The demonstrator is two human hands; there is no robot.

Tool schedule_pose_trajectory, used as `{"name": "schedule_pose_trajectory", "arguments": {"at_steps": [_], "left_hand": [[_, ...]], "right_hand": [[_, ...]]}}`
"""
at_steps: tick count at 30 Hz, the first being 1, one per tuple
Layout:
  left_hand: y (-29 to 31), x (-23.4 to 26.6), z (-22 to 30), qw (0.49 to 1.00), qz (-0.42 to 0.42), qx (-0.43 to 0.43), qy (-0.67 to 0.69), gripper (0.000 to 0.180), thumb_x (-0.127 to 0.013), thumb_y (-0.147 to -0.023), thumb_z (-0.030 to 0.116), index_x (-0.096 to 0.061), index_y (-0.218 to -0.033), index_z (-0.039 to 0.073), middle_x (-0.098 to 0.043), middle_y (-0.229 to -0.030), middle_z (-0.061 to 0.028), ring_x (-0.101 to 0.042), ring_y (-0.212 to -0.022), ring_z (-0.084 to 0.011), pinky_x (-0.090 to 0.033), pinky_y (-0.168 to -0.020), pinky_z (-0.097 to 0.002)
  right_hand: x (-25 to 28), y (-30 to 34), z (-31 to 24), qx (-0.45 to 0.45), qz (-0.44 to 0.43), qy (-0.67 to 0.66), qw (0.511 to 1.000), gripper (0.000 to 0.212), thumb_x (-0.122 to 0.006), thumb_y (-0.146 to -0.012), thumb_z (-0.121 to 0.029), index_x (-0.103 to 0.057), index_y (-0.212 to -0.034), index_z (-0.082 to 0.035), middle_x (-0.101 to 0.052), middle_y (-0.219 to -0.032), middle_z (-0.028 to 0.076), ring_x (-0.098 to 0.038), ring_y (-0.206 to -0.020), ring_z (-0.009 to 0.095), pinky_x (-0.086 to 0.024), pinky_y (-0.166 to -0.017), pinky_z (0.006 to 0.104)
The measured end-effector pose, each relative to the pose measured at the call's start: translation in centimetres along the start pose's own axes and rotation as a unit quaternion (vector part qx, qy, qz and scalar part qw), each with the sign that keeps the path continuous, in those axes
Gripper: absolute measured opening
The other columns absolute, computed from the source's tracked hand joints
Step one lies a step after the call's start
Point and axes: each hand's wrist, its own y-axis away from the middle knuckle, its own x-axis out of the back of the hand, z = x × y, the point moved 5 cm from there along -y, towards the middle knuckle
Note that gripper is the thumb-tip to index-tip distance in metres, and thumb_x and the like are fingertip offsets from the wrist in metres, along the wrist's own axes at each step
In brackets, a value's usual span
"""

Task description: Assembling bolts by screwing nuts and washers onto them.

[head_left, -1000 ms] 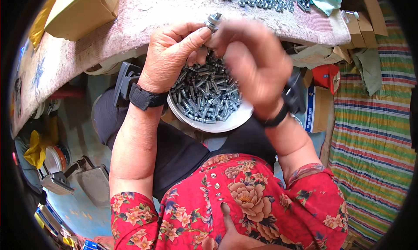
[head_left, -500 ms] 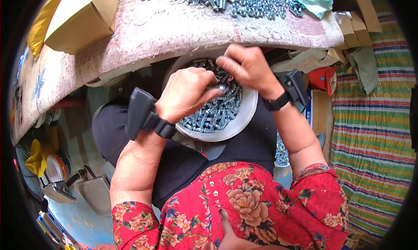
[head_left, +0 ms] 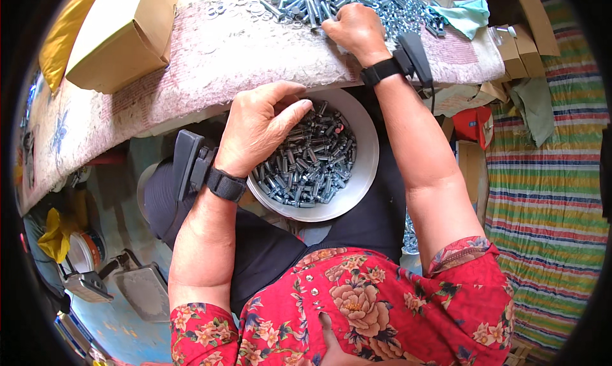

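Over the left rim of a white bucket (head_left: pixel 368 162), my left hand (head_left: pixel 258 127) hovers with thumb and fingers slightly apart. Nothing shows between them. Many small metal bolts (head_left: pixel 306 168) fill the bucket, which rests at my lap under the table edge. My right hand (head_left: pixel 358 33) reaches onto the table, its fingers curled down at the near side of a heap of metal nuts (head_left: pixel 408 15). Its fingertips are hidden, so what they hold cannot be made out. Longer loose bolts (head_left: pixel 312 6) lie just left of that hand.
The table wears a worn, pale cloth (head_left: pixel 210 60). A cardboard box (head_left: pixel 121 41) stands at its left and a light-green cloth (head_left: pixel 467 16) lies at the right end. Flat washers (head_left: pixel 220 9) are scattered near the box. Striped sheeting (head_left: pixel 545 238) covers the right side.
My right hand has moved up from above the bucket to the heap on the table. My left hand has shifted slightly left, and its fingers have parted from the dark piece they held.
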Motion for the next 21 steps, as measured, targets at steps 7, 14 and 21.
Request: {"name": "schedule_pose_trajectory", "arguments": {"at_steps": [7, 14, 21], "left_hand": [[-0.3, 0.2, -0.9, 0.983, 0.044, 0.096, 0.150, 0.026, -0.055, -0.089, 0.016, -0.059, -0.109, 0.000, -0.064, -0.082, -0.0037, -0.056, -0.064, -0.0042, -0.042, -0.053, -0.0167], [-0.2, -1.0, -0.6, 0.957, 0.078, 0.088, 0.264, 0.023, -0.053, -0.090, 0.018, -0.060, -0.099, -0.002, -0.062, -0.073, -0.0040, -0.054, -0.055, -0.0053, -0.043, -0.049, -0.0169], [-0.4, -0.4, -1.3, 0.919, 0.063, 0.168, 0.350, 0.026, -0.051, -0.091, 0.021, -0.058, -0.101, -0.002, -0.063, -0.075, -0.0074, -0.057, -0.055, -0.0092, -0.044, -0.046, -0.0165]], "right_hand": [[5.8, 3.5, -1.4, 0.111, 0.055, -0.221, 0.967, 0.019, -0.058, -0.072, -0.019, -0.063, -0.064, -0.002, -0.061, -0.063, 0.016, -0.059, -0.051, 0.028, -0.047, -0.051, 0.0345], [5.3, 11.5, -6.9, 0.232, -0.053, -0.362, 0.901, 0.016, -0.060, -0.077, -0.019, -0.059, -0.074, -0.003, -0.059, -0.065, 0.016, -0.060, -0.059, 0.031, -0.047, -0.053, 0.0362], [4.6, 0.8, 2.0, 0.182, 0.142, -0.125, 0.965, 0.022, -0.064, -0.073, -0.013, -0.064, -0.093, -0.004, -0.063, -0.092, 0.013, -0.062, -0.082, 0.025, -0.049, -0.074, 0.0311]]}}
